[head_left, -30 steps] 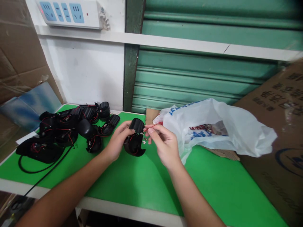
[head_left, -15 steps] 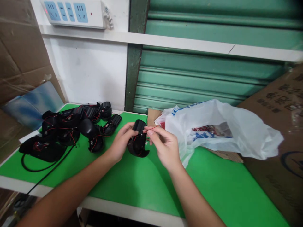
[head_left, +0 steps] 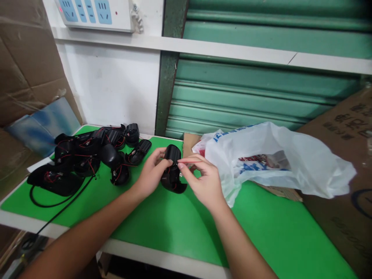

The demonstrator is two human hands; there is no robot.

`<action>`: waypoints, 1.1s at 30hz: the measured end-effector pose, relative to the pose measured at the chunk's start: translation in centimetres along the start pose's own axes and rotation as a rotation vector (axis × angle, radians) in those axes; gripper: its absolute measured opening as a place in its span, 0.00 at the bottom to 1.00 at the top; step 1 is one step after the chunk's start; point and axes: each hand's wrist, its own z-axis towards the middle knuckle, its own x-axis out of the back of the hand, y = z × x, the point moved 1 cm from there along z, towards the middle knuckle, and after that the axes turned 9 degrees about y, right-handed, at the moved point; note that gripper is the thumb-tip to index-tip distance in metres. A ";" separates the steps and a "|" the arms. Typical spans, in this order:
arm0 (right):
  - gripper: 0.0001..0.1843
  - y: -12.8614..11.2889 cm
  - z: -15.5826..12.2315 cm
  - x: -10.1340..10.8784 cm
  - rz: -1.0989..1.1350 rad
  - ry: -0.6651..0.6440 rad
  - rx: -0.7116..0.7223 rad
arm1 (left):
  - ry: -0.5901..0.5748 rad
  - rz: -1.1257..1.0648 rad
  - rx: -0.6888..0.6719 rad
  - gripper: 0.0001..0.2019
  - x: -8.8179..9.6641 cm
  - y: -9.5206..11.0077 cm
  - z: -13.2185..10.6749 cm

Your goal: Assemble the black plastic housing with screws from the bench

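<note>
My left hand (head_left: 154, 170) is closed round the left side of a black plastic housing (head_left: 173, 180), its thumb resting across the front. The housing is held upright over the green mat, with a ribbed upper part and a hollow, curved lower part. My right hand (head_left: 205, 180) pinches a thin red wire (head_left: 192, 162) at the housing's right edge, thumb and forefinger together. A small shiny metal piece shows beside the housing, too small to name. To the left lies a pile of similar black housings (head_left: 109, 155) with red wires.
A white plastic bag (head_left: 261, 143) with red-wired contents lies at right on cardboard. Cardboard boxes (head_left: 340, 155) stand at both sides. A black cable (head_left: 65, 209) runs off the green mat (head_left: 162, 232) at left. A power strip (head_left: 99, 15) hangs above, before a green shutter (head_left: 247, 85).
The right fingertips have come closer to the middle of the housing with the red wire. The left hand still holds the housing. The whole view has shifted slightly.
</note>
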 end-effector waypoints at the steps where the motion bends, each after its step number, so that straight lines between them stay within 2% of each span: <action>1: 0.05 0.0 0.0 0.1 -0.011 0.006 0.010 | 0.004 0.002 -0.002 0.17 0.0 0.0 0.0; 15: 0.06 -0.2 0.2 0.5 -0.080 -0.004 0.130 | 0.004 -0.019 0.023 0.17 0.2 -0.2 0.2; 23: 0.07 0.2 0.0 0.6 -0.216 -0.063 0.284 | 0.038 0.134 -0.090 0.19 0.2 -0.4 0.1; 27: 0.07 0.2 0.1 0.7 -0.245 -0.105 0.299 | 0.053 0.229 -0.164 0.21 0.2 -0.3 -0.1; 33: 0.08 -0.1 0.1 0.7 -0.258 -0.080 0.334 | 0.040 0.247 -0.146 0.21 0.2 0.0 -0.2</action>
